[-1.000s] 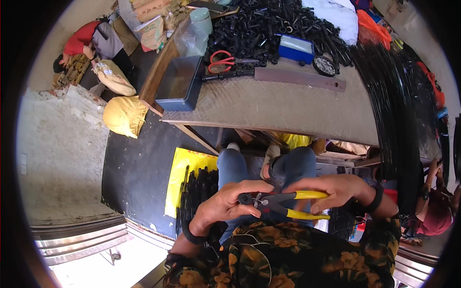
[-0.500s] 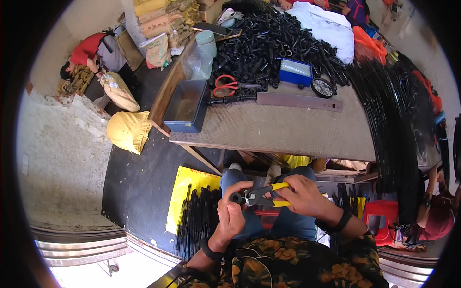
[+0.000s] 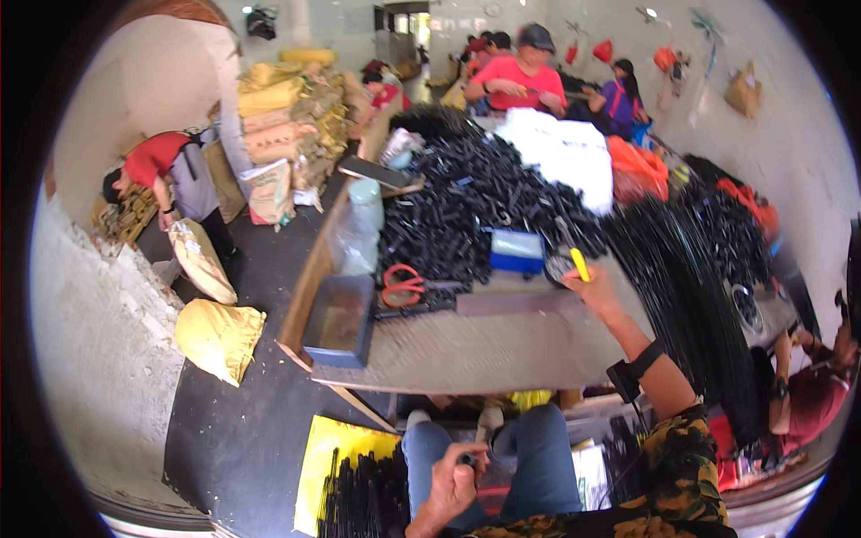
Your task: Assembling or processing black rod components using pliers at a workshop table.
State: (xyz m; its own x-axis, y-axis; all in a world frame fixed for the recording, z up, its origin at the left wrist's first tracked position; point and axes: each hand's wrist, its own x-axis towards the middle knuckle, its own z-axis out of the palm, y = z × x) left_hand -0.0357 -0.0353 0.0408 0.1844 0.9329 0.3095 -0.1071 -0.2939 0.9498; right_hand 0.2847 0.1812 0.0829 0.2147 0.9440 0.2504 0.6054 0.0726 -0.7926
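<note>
My left hand (image 3: 452,484) is low over my lap, fingers closed round a small black tubular part (image 3: 466,459) whose round end faces up. My right hand (image 3: 594,292) reaches out over the far right of the bench, closed on pliers with yellow handles (image 3: 580,264). Their dark jaws are blurred and hard to make out against the black parts. Close beside that hand lies a small round black dish (image 3: 557,265) of small pale pieces, partly hidden. Left of it is a blue box (image 3: 517,252) of thin pale strips.
A heap of black parts (image 3: 457,193) covers the far bench. Red-handled scissors (image 3: 403,285), a metal ruler (image 3: 502,303) and a grey-blue bin (image 3: 339,318) lie nearer. Long black rods (image 3: 668,314) hang at the right; more stand on yellow sheeting (image 3: 314,466). People work around.
My right hand has carried the pliers from my lap up to the dish. My left hand has dropped lower, keeping the black tubular part. The view has tilted up.
</note>
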